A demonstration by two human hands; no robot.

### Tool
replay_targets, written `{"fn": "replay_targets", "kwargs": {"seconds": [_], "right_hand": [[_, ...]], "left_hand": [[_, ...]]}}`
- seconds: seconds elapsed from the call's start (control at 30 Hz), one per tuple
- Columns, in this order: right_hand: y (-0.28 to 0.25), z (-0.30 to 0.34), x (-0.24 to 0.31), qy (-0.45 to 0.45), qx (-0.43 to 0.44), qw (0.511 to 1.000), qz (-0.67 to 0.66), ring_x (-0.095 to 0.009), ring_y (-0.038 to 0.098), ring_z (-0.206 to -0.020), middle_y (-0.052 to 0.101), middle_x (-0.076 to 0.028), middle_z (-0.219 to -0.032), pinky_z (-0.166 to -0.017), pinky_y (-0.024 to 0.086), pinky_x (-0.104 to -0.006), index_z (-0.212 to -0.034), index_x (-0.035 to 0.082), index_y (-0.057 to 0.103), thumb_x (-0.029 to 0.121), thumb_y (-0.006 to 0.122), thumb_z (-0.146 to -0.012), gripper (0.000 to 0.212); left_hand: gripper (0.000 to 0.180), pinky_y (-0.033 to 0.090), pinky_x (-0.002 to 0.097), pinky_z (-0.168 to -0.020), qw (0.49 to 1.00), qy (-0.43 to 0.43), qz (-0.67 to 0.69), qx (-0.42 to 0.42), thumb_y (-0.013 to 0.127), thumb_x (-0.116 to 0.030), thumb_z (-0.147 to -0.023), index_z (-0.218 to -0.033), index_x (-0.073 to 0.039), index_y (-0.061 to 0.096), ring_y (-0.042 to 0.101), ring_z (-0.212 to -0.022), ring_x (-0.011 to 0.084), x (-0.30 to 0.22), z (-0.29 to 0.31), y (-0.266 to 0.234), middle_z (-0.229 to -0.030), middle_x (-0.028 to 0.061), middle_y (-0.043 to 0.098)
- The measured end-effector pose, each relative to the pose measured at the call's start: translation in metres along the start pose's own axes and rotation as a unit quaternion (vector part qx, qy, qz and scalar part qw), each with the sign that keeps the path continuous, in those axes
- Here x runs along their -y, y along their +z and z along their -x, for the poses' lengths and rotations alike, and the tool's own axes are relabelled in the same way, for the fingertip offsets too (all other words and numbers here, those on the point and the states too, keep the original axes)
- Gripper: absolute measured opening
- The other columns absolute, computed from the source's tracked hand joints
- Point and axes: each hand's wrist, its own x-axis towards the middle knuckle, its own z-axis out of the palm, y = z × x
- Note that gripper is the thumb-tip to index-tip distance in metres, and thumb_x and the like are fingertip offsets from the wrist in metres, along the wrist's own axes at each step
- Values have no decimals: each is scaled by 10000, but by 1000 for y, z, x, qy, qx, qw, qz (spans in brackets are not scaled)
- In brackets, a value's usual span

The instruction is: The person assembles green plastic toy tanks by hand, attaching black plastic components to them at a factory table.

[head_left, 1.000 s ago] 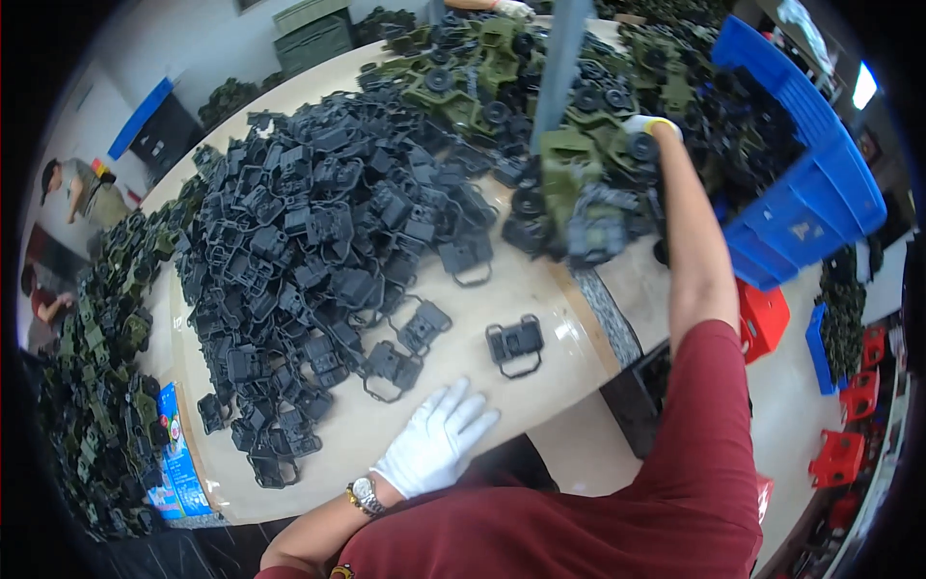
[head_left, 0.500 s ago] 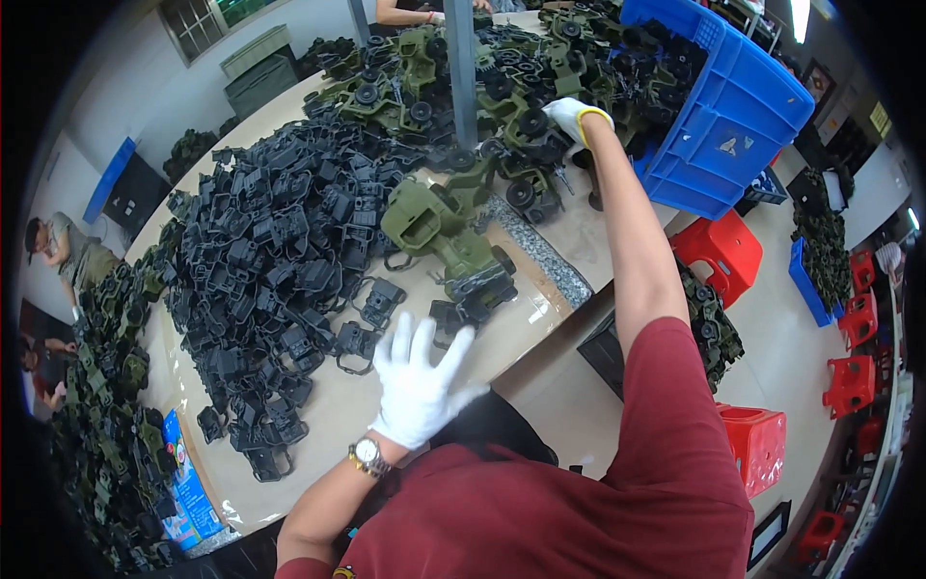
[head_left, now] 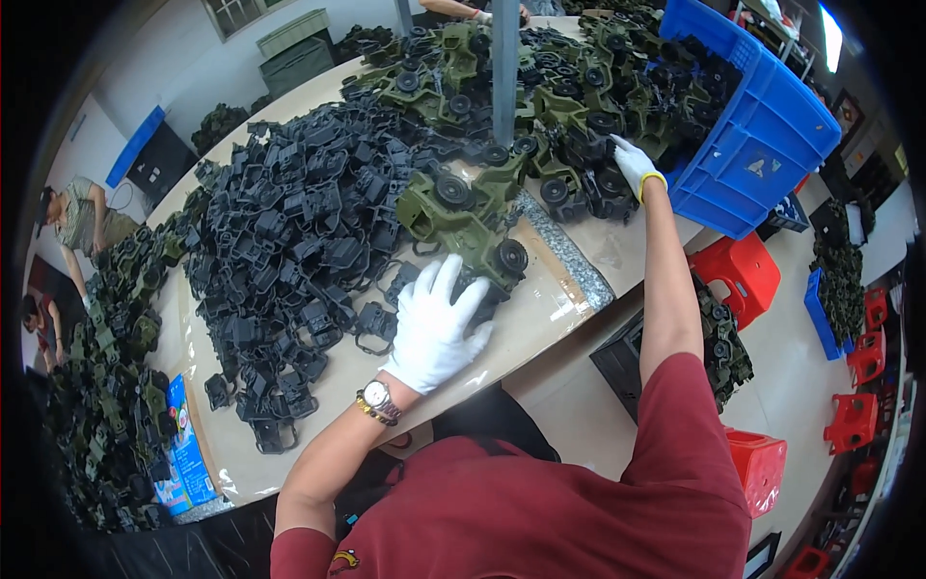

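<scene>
My left hand (head_left: 434,326), in a white glove, is open with its fingers spread. Its fingertips reach the dark near end of a green toy jeep (head_left: 446,224), which lies tipped with its black wheels showing. My right hand (head_left: 637,166), in a white glove with a yellow cuff, is stretched out to the far right. Its fingers appear closed on the edge of a dark-fronted toy jeep (head_left: 588,159) at the pile; the fingertips are partly hidden. Beside my left hand, a heap of black plastic toy parts (head_left: 289,212) covers the table, with loose ones at its near edge.
More green toy jeeps (head_left: 424,77) are piled behind a metal post (head_left: 504,87). A blue crate (head_left: 757,135) leans at the right, above a red stool (head_left: 738,270). Across the table, another person's forearm (head_left: 451,8) shows; two people work at the left beside another toy pile (head_left: 106,386).
My left hand has moved forward to the near green jeep, which has rolled so that another wheel shows. My right hand has drawn a little nearer and rightward. The view has shifted.
</scene>
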Motion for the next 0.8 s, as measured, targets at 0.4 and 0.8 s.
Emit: {"fn": "replay_targets", "kwargs": {"seconds": [0.4,0.8], "right_hand": [[17,109,109,20,-28,976,-214,-174,614,-1123,641,-95,-1322,-993,454,-274,-1438,37,541,-26,606,-881,564],[31,148,95,46,-2,921,-387,-246,539,-1282,582,-104,-1405,-1103,372,-325,-1426,64,564,47,511,-940,490]], "left_hand": [[478,472,445,-915,996,-36,58,-57,870,-221,-709,-1069,-64,597,577,-1072,376,9,42,-5,-1265,188,590],[613,368,502,-1092,983,59,-168,-41,599,63,-709,-1299,-104,601,413,-1396,379,37,-12,-45,-1347,96,554]]}}
